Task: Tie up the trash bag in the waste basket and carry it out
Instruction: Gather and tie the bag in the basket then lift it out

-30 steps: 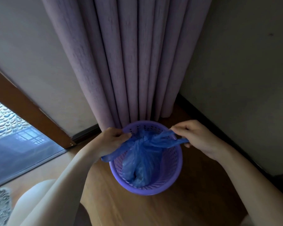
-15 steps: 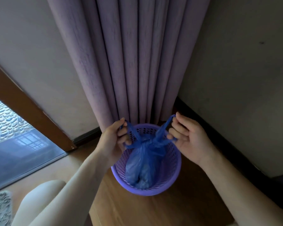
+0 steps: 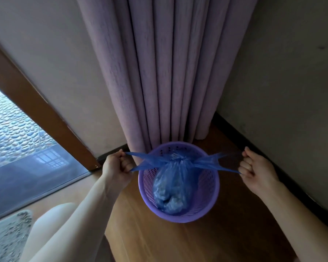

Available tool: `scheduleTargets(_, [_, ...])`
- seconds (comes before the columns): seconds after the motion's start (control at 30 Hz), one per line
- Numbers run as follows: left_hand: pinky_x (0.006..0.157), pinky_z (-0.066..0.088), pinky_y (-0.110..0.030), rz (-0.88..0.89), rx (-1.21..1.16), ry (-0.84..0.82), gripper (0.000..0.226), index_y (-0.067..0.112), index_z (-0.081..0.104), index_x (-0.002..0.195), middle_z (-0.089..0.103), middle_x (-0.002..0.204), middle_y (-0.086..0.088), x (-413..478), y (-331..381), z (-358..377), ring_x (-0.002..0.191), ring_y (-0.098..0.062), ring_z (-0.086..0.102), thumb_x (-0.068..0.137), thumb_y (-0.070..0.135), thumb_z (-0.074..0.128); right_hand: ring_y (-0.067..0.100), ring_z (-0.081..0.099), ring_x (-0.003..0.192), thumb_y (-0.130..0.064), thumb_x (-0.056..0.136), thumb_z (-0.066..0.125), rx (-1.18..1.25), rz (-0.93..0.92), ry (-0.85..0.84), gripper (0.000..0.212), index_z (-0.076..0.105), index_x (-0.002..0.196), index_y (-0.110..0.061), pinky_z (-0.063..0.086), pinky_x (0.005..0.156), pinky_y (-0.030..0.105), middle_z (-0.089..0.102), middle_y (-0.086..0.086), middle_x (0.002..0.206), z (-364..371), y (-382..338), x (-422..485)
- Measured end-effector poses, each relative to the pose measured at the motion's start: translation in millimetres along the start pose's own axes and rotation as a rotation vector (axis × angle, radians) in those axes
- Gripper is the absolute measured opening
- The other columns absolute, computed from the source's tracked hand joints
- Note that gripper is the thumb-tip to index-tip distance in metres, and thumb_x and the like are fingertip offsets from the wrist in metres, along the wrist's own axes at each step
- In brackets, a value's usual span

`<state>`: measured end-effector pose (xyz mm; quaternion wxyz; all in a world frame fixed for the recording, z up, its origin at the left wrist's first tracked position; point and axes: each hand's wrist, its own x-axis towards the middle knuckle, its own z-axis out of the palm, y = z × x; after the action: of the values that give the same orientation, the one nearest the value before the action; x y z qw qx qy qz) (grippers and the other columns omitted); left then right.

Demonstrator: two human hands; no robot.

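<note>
A blue plastic trash bag (image 3: 170,188) with crumpled waste inside hangs in a purple perforated waste basket (image 3: 210,197) on the wooden floor. Its neck is gathered into a knot near the basket's top. Two blue handle loops stretch sideways from the knot, pulled taut. My left hand (image 3: 117,167) is fisted on the left loop, out past the basket's left rim. My right hand (image 3: 256,167) is fisted on the right loop, out past the right rim.
A lilac curtain (image 3: 163,72) hangs right behind the basket. A wall with a dark skirting board (image 3: 273,159) runs along the right. A wooden door frame (image 3: 40,112) and glass pane lie to the left, a mat (image 3: 8,237) at bottom left.
My hands have swung from close together above the basket to wide apart on either side. The bag's two loops have gone from slack and upright to stretched flat, and the knot has drawn tighter.
</note>
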<state>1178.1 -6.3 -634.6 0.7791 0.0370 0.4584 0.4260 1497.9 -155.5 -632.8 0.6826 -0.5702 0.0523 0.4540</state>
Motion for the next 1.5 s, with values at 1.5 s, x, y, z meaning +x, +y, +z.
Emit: scheduleTargets(1.5, [0.051, 0.036, -0.017, 0.625, 1.056, -0.087, 0.037, 0.025, 0.052, 0.066, 0.051, 0.054, 0.015, -347.0, 91.7, 287.0, 0.052, -0.002, 0.043, 0.092, 0.002, 0.064, 0.006, 0.057, 0.060, -0.049, 0.089, 0.056, -0.744, -0.581, 0.052, 0.035, 0.061, 0.078, -0.016, 0.050, 0.059, 0.035, 0.061, -0.008, 0.065, 216.9, -235.5, -324.6])
